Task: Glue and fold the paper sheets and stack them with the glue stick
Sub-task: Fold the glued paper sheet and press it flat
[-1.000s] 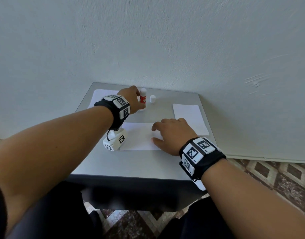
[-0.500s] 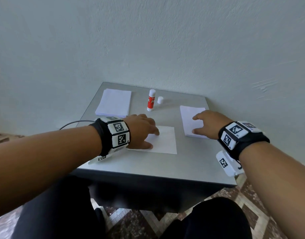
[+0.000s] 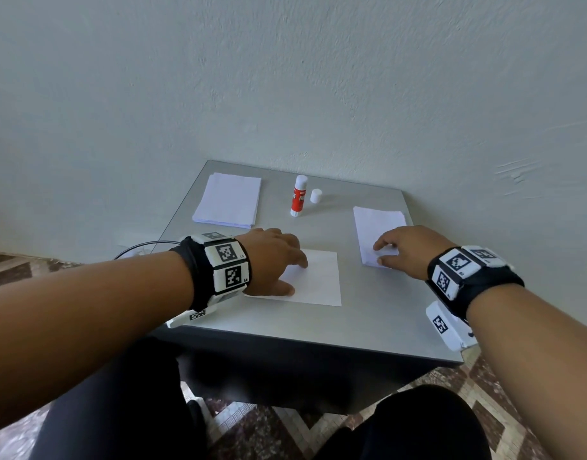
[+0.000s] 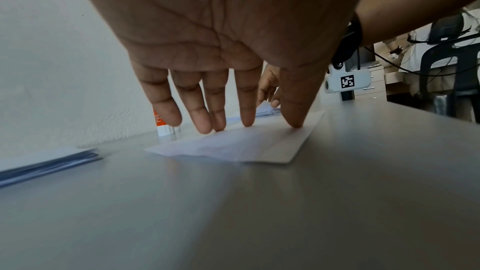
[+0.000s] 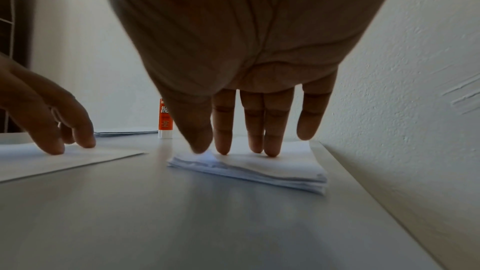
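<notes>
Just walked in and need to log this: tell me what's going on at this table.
A person is gluing and folding paper. The left hand presses its straight fingers on a single sheet at the table's middle. The right hand rests on the folded stack at the right. The glue stick stands uncapped at the back, its cap beside it, an unfolded pile to the left.

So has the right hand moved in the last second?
Yes. The right hand left the single white paper sheet at the table's middle and went right, onto the stack of folded white papers by the grey table's right edge.
</notes>
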